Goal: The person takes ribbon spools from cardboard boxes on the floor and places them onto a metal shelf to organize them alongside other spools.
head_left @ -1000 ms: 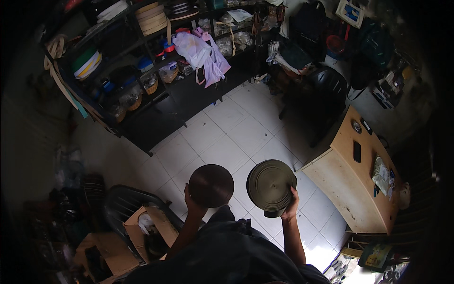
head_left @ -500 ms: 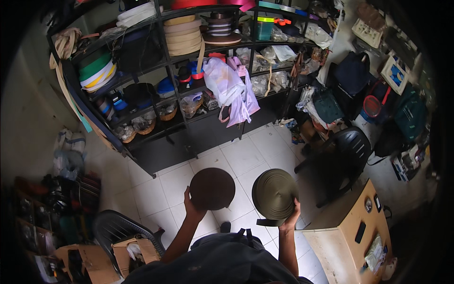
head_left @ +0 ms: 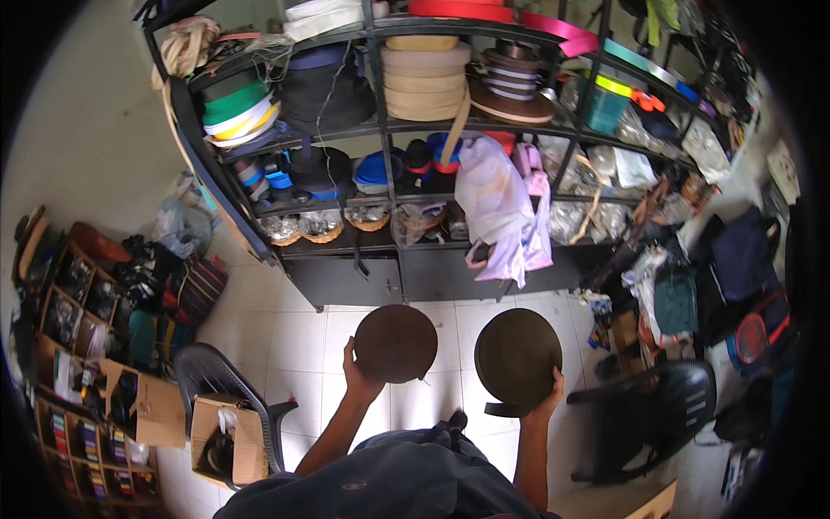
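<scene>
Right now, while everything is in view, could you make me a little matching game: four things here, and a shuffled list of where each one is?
Things:
1. Brown roll
2. Olive-green roll
3. Pale lilac plastic bag
4. Tan rolls

Places:
A. Stacked on the black shelving
B. Held in the person's right hand
C. Hanging down the front of the shelving
D. Held in the person's left hand

Pairs: 1-D, 2-B, 3-C, 4-A.

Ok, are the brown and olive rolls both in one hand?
No, the left hand holds the brown roll, while the right hand holds the olive roll.
</scene>
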`<action>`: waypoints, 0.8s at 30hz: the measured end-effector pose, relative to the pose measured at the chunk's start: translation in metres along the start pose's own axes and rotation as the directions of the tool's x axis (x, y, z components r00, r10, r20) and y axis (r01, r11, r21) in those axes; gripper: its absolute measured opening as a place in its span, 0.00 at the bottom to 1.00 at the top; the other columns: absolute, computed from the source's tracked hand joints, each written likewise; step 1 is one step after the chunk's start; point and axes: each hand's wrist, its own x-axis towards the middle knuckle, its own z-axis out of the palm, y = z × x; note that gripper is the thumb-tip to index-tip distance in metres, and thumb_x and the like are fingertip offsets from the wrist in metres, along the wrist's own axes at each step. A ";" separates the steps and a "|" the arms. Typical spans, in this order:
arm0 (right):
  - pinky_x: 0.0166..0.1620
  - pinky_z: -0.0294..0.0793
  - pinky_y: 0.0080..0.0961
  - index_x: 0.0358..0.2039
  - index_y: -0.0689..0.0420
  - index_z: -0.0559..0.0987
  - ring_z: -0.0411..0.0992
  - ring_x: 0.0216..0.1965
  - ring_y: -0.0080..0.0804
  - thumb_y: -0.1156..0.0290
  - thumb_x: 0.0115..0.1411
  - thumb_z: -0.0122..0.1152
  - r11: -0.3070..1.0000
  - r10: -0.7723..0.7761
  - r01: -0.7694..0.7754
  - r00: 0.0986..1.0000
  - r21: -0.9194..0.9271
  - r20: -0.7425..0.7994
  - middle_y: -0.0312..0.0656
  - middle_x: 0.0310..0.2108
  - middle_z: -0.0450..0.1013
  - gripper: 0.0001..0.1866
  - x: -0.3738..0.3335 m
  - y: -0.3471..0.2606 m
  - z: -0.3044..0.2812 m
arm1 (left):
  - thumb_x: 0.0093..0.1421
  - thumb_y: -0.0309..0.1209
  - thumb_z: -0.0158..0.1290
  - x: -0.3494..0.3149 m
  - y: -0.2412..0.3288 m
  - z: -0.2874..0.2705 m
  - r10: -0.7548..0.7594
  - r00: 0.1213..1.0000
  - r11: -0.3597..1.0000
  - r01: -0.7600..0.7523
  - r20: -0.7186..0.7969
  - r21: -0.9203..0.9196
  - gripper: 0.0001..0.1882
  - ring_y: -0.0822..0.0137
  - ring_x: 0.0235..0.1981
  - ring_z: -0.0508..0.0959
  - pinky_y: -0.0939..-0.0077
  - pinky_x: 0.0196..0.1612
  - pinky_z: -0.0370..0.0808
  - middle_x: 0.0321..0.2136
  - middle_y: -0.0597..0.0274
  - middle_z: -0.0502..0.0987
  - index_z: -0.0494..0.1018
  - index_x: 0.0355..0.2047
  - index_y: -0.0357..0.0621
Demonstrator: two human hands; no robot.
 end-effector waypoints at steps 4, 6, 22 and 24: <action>0.53 0.68 0.37 0.50 0.59 0.70 0.68 0.50 0.41 0.58 0.56 0.52 0.988 0.151 -0.150 0.989 -0.041 0.011 0.45 0.50 0.68 0.25 0.063 -0.011 0.018 | 0.58 0.58 0.37 0.007 -0.011 0.005 0.157 0.983 0.985 -0.163 -0.094 -0.060 0.36 0.54 0.56 0.64 0.53 0.59 0.60 0.55 0.53 0.64 0.60 0.57 0.44; 0.53 0.69 0.37 0.50 0.59 0.70 0.68 0.50 0.42 0.58 0.56 0.52 0.974 0.217 -0.212 0.975 -0.081 0.047 0.45 0.50 0.68 0.25 0.093 -0.007 0.025 | 0.58 0.58 0.38 0.005 -0.015 0.002 0.213 0.969 0.973 -0.222 -0.129 -0.060 0.36 0.54 0.56 0.64 0.53 0.59 0.60 0.55 0.54 0.64 0.60 0.57 0.45; 0.53 0.67 0.32 0.50 0.60 0.70 0.69 0.49 0.38 0.61 0.58 0.49 0.904 0.426 -0.401 0.865 -0.145 0.265 0.43 0.49 0.70 0.22 0.155 0.113 0.159 | 0.57 0.59 0.42 -0.002 0.055 -0.051 0.472 0.855 0.868 -0.494 -0.217 -0.056 0.36 0.59 0.54 0.67 0.56 0.59 0.60 0.53 0.58 0.67 0.61 0.56 0.46; 0.53 0.67 0.32 0.49 0.60 0.70 0.69 0.49 0.37 0.61 0.58 0.49 0.911 0.412 -0.392 0.860 -0.129 0.300 0.43 0.49 0.70 0.21 0.159 0.131 0.176 | 0.57 0.59 0.42 0.005 0.075 -0.060 0.471 0.856 0.865 -0.495 -0.212 -0.079 0.35 0.59 0.54 0.67 0.56 0.59 0.59 0.53 0.58 0.67 0.61 0.57 0.46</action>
